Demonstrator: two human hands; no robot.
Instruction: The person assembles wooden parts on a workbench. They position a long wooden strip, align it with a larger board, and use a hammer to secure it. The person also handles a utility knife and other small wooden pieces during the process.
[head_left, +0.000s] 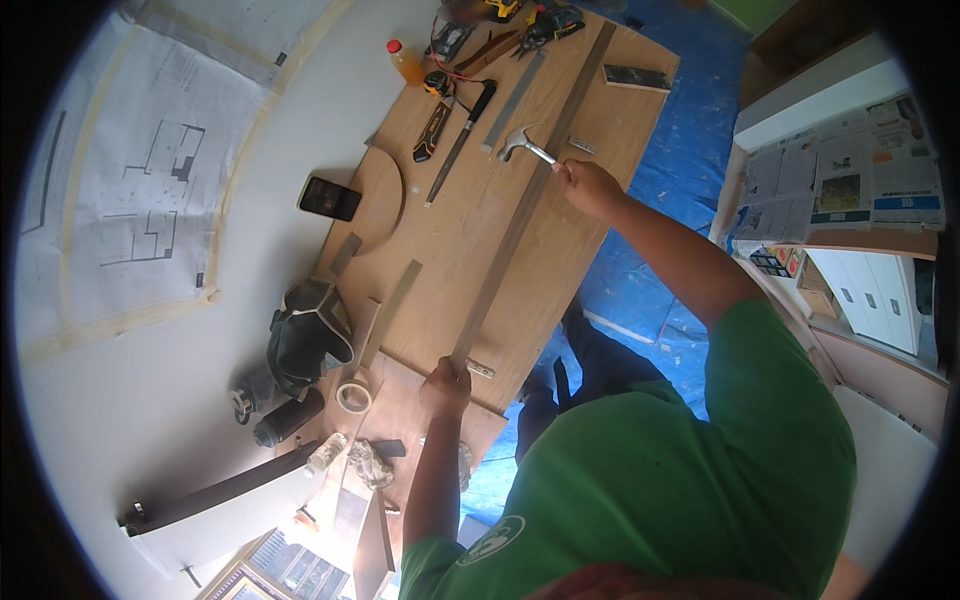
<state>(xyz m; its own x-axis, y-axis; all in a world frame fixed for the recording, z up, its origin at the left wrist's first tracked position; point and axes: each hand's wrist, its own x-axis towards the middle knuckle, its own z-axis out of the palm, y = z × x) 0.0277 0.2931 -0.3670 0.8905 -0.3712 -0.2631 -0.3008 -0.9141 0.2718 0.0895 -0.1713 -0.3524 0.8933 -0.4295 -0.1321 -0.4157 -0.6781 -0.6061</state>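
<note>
Far end of wooden tabletop (pixel 455 235): orange bottle (pixel 405 62), tape measure (pixel 439 83), utility knife (pixel 433 130), grey metal ruler (pixel 514 100), pliers (pixel 550 25), dark sanding block (pixel 636 77). Left edge: black phone (pixel 329 198) on half-round wooden piece (pixel 378 200), with grey-black bag (pixel 308 335), roll of tape (pixel 353 397) and black cylinder (pixel 288 417) nearer. Floor-plan drawings (pixel 150 170) taped on white wall far left, blue tarp (pixel 690 130) on floor right, newspaper (pixel 850 175) over white cabinet (pixel 870 290) far right.
</note>
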